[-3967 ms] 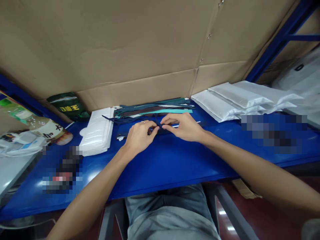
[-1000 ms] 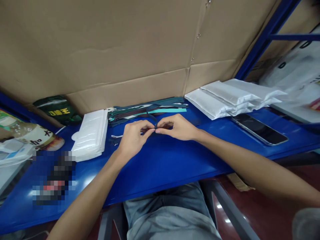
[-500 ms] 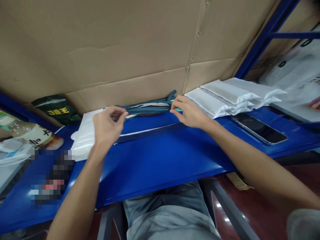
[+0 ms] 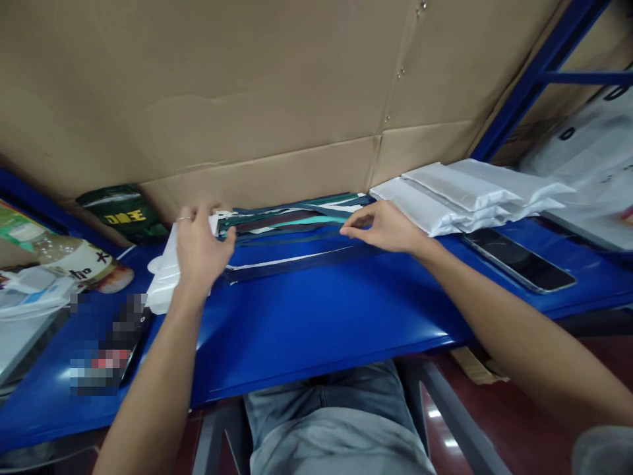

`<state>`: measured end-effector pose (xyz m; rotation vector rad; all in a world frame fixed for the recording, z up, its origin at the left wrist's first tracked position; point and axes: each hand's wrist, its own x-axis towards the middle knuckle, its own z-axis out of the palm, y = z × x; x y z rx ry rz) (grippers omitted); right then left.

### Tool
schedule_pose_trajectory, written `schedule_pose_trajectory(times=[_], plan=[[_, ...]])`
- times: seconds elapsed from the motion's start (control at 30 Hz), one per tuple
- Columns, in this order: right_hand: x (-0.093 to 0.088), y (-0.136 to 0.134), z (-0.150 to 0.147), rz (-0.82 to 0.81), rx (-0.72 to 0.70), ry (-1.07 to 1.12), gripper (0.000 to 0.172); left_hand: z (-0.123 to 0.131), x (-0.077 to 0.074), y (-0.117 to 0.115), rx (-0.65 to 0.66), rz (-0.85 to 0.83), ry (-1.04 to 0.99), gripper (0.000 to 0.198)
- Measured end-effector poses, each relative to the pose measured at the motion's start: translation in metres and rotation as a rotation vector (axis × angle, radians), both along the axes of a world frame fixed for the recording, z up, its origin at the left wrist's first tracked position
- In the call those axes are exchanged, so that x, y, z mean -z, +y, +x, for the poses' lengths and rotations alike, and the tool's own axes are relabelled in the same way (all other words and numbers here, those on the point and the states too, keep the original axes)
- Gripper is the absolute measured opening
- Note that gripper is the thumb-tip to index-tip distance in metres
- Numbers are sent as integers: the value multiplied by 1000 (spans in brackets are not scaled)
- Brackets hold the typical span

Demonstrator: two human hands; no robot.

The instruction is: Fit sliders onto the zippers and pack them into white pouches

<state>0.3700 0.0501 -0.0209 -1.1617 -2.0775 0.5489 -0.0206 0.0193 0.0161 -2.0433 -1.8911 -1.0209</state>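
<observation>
On the blue table a bundle of long thin strips (image 4: pixel 301 223), dark green, teal, brown and white, lies against the cardboard. My left hand (image 4: pixel 202 251) is at the bundle's left end, beside a white padded packet (image 4: pixel 165 280), its fingers apart and partly blurred. At the bundle's right end my right hand (image 4: pixel 388 225) is closed, thumb and forefinger pinched at the end of a thin dark strip (image 4: pixel 291 238). Nearer to me, a separate dark strip with a white edge (image 4: pixel 297 262) lies across the table.
White padded packets (image 4: pixel 457 191) are stacked at the right, with a phone (image 4: pixel 521 260) in front. A drink bottle (image 4: pixel 82 260), a dark green bag (image 4: pixel 123 214) and a pixelated item (image 4: pixel 106 349) are at the left. The cardboard wall (image 4: pixel 277 99) bounds the back.
The strip stretched between my hands has lowered toward the bundle. My left hand has opened from its pinch and moved slightly left; my right hand stays near the bundle's right end.
</observation>
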Motion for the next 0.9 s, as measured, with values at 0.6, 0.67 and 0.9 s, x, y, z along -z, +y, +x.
schedule_pose_trajectory(times=[0.6, 0.67, 0.9], plan=[[0, -36, -54, -114, -214, 155, 17, 96, 35, -30, 542, -237, 90, 16], [-8, -32, -43, -182, -190, 122, 24, 91, 29, -28, 475, -239, 96, 12], [-49, -14, 62, -350, 34, -212, 40, 3, -3, 1, 63, -212, 44, 17]])
